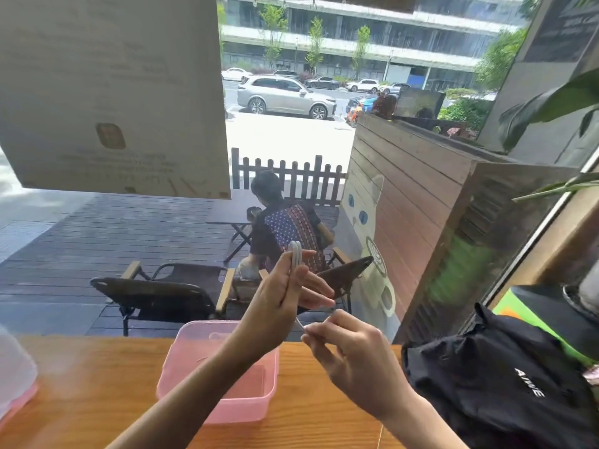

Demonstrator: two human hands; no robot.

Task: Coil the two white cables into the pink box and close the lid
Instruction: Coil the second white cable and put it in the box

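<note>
Both hands point(282, 293) point(353, 358) gripping white cable point(295, 254) above open pink box point(259, 406)

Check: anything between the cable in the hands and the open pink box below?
Nothing visible. The white cable is looped over the left hand, its end pinched by the right hand, above the pink box. The box is open; only the left forearm crosses it.

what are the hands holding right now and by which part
A white cable: the left hand holds its coiled loops, and the right hand pinches the loose end.
</note>
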